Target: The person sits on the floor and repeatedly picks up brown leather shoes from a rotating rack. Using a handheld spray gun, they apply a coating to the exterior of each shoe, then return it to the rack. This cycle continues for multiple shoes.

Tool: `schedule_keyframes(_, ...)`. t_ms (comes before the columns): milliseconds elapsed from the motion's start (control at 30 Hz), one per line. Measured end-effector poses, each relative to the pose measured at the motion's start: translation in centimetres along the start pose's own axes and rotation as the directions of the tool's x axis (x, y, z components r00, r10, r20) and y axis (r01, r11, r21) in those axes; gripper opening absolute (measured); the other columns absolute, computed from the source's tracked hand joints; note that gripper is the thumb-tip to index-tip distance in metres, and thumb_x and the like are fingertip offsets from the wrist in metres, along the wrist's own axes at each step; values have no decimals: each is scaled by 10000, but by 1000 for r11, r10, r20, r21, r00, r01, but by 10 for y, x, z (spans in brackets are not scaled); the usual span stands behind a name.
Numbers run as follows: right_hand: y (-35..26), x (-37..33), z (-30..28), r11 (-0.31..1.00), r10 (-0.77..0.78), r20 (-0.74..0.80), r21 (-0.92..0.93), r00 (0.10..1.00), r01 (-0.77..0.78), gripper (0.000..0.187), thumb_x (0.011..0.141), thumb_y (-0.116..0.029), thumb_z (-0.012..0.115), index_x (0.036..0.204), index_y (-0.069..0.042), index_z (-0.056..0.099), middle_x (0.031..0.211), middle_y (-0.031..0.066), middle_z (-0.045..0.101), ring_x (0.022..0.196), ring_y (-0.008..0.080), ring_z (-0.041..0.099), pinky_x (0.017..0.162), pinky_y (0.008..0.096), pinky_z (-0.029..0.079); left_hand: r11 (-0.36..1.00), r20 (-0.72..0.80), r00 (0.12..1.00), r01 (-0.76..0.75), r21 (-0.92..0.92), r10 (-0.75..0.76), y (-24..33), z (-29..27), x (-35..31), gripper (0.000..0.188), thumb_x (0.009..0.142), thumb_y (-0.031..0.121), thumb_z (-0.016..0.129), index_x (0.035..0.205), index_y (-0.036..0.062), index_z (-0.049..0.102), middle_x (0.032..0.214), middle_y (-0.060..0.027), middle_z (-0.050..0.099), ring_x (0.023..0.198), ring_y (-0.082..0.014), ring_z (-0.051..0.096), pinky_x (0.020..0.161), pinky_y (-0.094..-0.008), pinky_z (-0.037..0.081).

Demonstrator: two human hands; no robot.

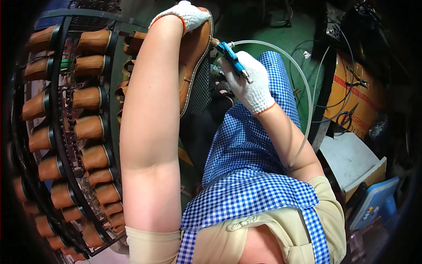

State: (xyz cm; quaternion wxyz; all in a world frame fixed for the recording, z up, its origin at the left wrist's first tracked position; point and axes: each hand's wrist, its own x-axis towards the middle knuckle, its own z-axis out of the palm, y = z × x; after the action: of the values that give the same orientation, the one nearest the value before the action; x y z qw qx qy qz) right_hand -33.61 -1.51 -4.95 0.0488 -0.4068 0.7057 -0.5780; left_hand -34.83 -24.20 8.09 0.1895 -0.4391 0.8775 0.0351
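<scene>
The left hand (pixel 187 14), in a white knitted glove with an orange cuff, is closed over the upper edge of a tan leather shoe upper (pixel 195 57) and holds it up at the top of the view, above the lap. The piece hangs down from that hand with its inner side toward the person; a pale stitched edge runs along its right border.

The right hand (pixel 250 79), in the same kind of glove, is wrapped around a blue spray gun (pixel 233 57) — the fingers are closed on its body and the metal end sticks out at the lower right. The front tip of the tool touches the right upper edge of the leather piece, or is just beside it; I cannot tell which. A clear hose (pixel 303 83) leaves the tool, bends in a wide arc to the right and comes down beside the right forearm.

Under both arms lies a blue and white checked apron (pixel 250 176) over beige clothing.

At the left stands a dark metal rack (pixel 57 110) filled with rows of brown shoe lasts (pixel 90 127), close to the left forearm. At the right, well apart from the hands, are an orange cardboard box (pixel 351 97) and a light blue device (pixel 373 204).
</scene>
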Motion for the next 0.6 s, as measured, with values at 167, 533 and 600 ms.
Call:
schedule_keyframes(167,-7,-15,7,994,37,-24,105,999,-34,234,981,-293,738,902,-74,758,762,147,677,681,354,698,595,425,557,1000,-50,999,15,-1,-15,3,-1,-11,747,986,573,599,1463,3,533,1154,-203,722,1119,-325,707,964,-464,560)
schedule_keyframes(533,-24,-49,16,1000,-19,75,-22,997,21,228,925,-306,791,903,-83,750,771,131,690,658,323,706,582,415,567,1000,-44,999,13,11,-12,4,-5,-15,653,990,538,626,1348,-7,588,1109,-182,721,1038,-303,698,919,-434,555)
schedule_keyframes(600,-27,-54,17,999,-28,86,-25,996,30,212,913,-276,801,889,-77,731,770,125,671,661,325,692,585,415,561,1000,-41,999,12,17,-11,4,-6,-15,637,991,531,631,1327,-9,598,1100,-178,721,1024,-299,697,911,-428,555)
